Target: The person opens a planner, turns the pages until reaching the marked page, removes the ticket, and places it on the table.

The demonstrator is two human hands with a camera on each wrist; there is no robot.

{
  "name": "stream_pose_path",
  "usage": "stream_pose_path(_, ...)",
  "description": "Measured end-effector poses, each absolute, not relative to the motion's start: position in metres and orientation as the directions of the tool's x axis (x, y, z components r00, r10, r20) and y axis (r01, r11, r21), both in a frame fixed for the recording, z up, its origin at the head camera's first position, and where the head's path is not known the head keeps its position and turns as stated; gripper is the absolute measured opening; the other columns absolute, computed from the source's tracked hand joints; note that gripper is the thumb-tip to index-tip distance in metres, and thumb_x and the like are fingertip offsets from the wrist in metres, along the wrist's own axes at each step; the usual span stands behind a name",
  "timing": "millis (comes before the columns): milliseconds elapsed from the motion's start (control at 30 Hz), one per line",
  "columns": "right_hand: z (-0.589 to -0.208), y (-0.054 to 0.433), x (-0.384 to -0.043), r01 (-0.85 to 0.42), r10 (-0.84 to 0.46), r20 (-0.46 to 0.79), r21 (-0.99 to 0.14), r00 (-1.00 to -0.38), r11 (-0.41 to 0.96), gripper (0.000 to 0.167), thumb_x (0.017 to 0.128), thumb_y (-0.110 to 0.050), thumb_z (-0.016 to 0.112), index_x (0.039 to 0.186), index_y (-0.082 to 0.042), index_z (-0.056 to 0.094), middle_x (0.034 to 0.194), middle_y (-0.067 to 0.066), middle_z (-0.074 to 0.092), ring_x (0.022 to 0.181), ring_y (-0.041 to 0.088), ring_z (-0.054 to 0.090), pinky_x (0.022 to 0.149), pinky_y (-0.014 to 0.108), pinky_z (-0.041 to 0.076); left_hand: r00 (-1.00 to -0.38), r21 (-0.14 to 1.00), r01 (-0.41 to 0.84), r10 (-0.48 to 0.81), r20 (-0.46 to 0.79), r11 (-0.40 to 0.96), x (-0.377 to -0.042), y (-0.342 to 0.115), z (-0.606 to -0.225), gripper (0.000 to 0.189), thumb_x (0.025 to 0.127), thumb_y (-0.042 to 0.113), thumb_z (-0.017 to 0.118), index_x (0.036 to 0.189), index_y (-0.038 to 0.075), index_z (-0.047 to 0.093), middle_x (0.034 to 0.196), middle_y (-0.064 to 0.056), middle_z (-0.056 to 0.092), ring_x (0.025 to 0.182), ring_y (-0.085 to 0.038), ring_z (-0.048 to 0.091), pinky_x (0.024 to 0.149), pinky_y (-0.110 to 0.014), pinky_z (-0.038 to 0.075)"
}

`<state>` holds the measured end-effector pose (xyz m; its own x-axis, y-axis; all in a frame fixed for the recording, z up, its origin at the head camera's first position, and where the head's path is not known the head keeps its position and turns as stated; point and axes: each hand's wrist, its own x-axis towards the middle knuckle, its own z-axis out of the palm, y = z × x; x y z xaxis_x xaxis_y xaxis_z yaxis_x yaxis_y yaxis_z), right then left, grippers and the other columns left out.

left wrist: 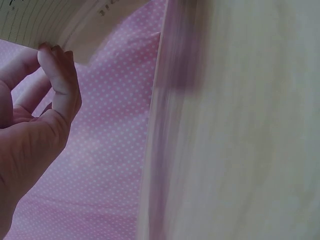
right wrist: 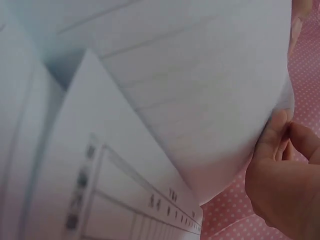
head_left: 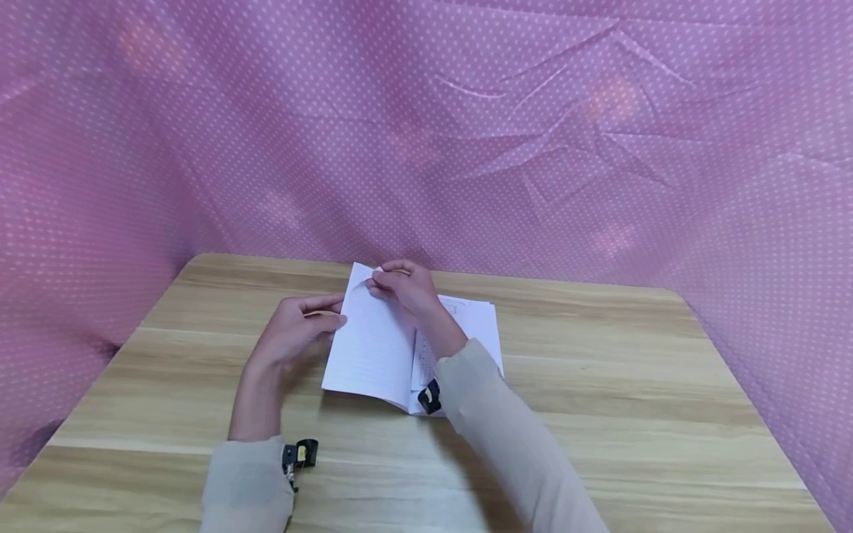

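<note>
An open notebook with white pages is on the wooden table, its left side raised and tilted up. My left hand pinches the outer edge of that side, thumb in front and fingers behind. In the left wrist view, the lined page meets the fingertips of the left hand. Reaching across the notebook, my right hand pinches a page near its top edge. The right wrist view has the right hand on the curved page edge. A sheet with a printed table stands in the fold.
The wooden table extends on both sides of the notebook. Pink dotted cloth hangs behind and beside it. Small black camera mounts sit at the left cuff and the right cuff.
</note>
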<state>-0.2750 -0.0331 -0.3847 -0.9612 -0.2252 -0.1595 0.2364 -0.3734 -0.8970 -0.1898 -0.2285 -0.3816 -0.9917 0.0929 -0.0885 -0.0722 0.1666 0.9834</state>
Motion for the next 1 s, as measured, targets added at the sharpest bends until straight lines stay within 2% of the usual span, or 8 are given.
stream_pose_path(300, -0.383, -0.037, -0.275, 0.249, -0.237, -0.174, -0.908, -0.956, -0.337, 0.033, 0.093, 0.007, 0.067, 0.123, 0.013, 0.055, 0.086, 0.012, 0.071, 0.078, 0.017, 0.072, 0.083, 0.029, 0.06, -0.991, 0.983, -0.059, 0.11, -0.08, 0.176, -0.189, -0.227, -0.382, 0.051, 0.092, 0.008, 0.071, 0.139, -0.005, 0.057, 0.124, -0.023, 0.064, 0.092, -0.016, 0.067, 0.083, -0.036, 0.06)
stream_pose_path(467, -0.381, -0.037, -0.273, 0.263, -0.27, -0.185, -0.921, -0.945, -0.288, 0.032, 0.092, 0.005, 0.07, 0.122, 0.01, 0.059, 0.09, 0.012, 0.072, 0.082, 0.017, 0.072, 0.086, 0.03, 0.059, -0.99, 0.979, -0.067, 0.109, -0.089, 0.191, -0.19, -0.229, -0.382, 0.05, 0.093, 0.005, 0.069, 0.14, -0.005, 0.056, 0.127, -0.023, 0.063, 0.094, -0.016, 0.067, 0.081, -0.031, 0.059)
stream_pose_path(667, -0.377, -0.026, -0.27, 0.238, -0.277, -0.167, -0.94, -0.946, -0.246, 0.021, 0.093, 0.002, 0.07, 0.113, 0.005, 0.063, 0.095, 0.015, 0.073, 0.084, 0.019, 0.072, 0.087, 0.031, 0.059, -0.992, 0.973, -0.055, 0.1, -0.079, 0.223, -0.191, -0.229, -0.381, 0.049, 0.093, 0.005, 0.068, 0.14, -0.004, 0.056, 0.127, -0.022, 0.062, 0.094, -0.014, 0.065, 0.078, -0.028, 0.059)
stream_pose_path(833, -0.373, -0.009, -0.267, 0.219, -0.275, -0.157, -0.953, -0.948, -0.21, 0.028, 0.095, -0.001, 0.069, 0.121, 0.007, 0.062, 0.104, 0.016, 0.071, 0.092, 0.02, 0.071, 0.09, 0.031, 0.058, -0.993, 0.975, -0.035, 0.103, -0.059, 0.218, -0.189, -0.229, -0.38, 0.047, 0.094, 0.003, 0.066, 0.139, -0.007, 0.056, 0.127, -0.025, 0.06, 0.093, -0.011, 0.064, 0.073, -0.023, 0.058)
stream_pose_path(1000, -0.373, 0.008, -0.264, 0.227, -0.268, -0.166, -0.949, -0.949, -0.217, 0.032, 0.098, 0.001, 0.064, 0.128, 0.008, 0.058, 0.116, 0.022, 0.066, 0.097, 0.021, 0.069, 0.094, 0.033, 0.057, -0.992, 0.974, -0.048, 0.106, -0.072, 0.22, -0.187, -0.227, -0.381, 0.047, 0.095, 0.003, 0.066, 0.14, -0.006, 0.055, 0.127, -0.025, 0.06, 0.092, -0.011, 0.065, 0.073, -0.023, 0.058)
